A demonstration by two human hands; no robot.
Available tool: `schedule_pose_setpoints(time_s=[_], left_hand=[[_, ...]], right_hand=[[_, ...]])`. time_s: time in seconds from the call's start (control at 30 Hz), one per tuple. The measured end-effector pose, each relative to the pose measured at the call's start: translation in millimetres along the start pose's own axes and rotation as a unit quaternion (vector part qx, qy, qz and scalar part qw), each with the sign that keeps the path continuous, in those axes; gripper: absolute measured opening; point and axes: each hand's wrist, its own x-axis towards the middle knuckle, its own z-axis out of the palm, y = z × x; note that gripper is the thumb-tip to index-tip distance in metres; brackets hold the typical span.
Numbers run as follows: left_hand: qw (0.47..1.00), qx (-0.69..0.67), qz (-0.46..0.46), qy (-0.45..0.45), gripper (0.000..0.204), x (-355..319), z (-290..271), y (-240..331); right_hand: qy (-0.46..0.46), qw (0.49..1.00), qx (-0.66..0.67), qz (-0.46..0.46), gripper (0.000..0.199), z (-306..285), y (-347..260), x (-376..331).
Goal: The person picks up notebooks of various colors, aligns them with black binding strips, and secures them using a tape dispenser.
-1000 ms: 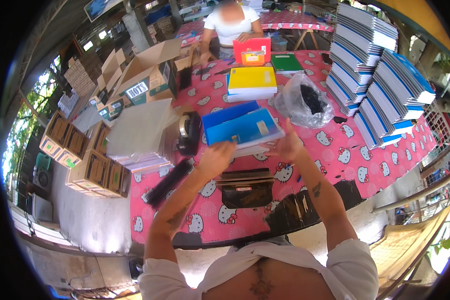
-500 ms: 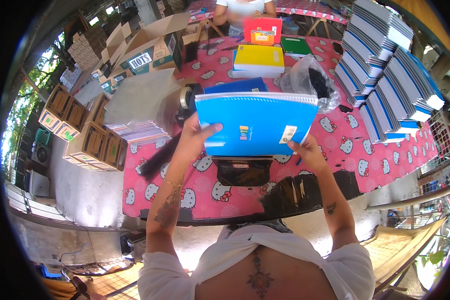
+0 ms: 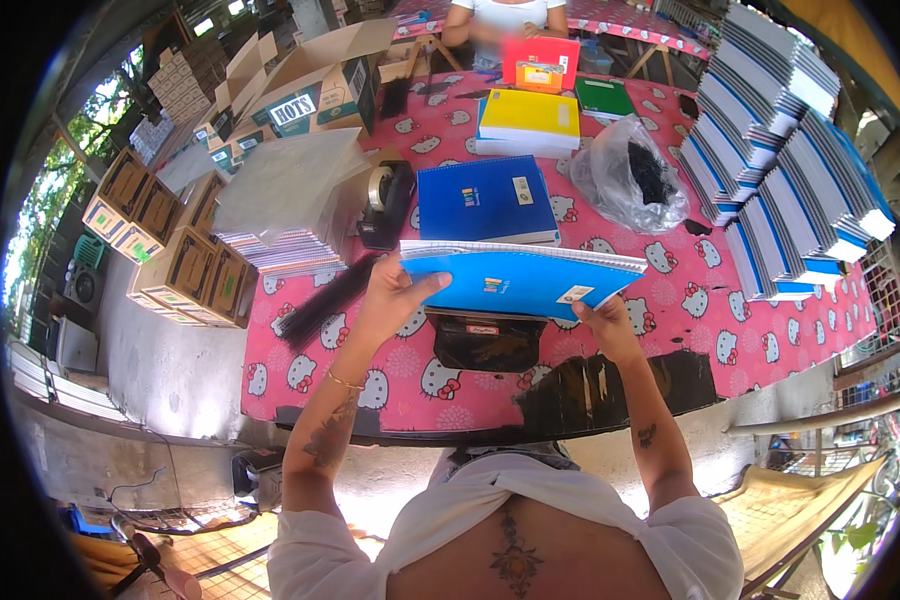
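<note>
Since its cover looks smooth and glossy, the light blue notebook (image 3: 515, 285) would probably slide a little under dry fingers, though the thickness of pages should give it some body. It seems light enough for two hands, bendable rather than rigid, and hard to break; the corners and the bound edge look the likeliest to get scuffed. Good places to take hold are the two short sides, thumbs on the cover and fingers beneath, clear of the binding.

That is much how it is held: the left hand (image 3: 395, 292) pinches the left side, its thumb flat on the cover, and the right hand (image 3: 610, 325) pinches near the lower right corner, its thumb beside a pale label (image 3: 573, 294). The notebook (or perhaps several together, I cannot tell) is up between both hands, tilted, with a white, ridged edge turned away from the person. The cover is bright blue, with a small coloured print near its middle.

Below the notebook, between the hands, a black pouch (image 3: 488, 345) lies on the worktop (image 3: 670, 345). Beyond the hands is a dark blue notebook (image 3: 485, 200). Just beside the left hand lies a black brush (image 3: 320, 305), with a tape dispenser (image 3: 390, 210) farther out. Beyond the right hand sits a clear plastic bag (image 3: 605, 180).
</note>
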Motion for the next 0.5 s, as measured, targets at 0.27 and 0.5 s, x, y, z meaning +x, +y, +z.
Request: schedule_pose_setpoints(time_s=[0.27,0.5], left_hand=[[0.999,-0.047,-0.007,0.018,0.025,0,-13,-4],[0.997,-0.045,-0.005,0.058,0.013,5,5,7]], right_hand=[[0.025,1.0,0.003,0.017,0.026,24,-1,-1],[0.034,0.999,0.0,-0.001,0.027,10,5,1]])
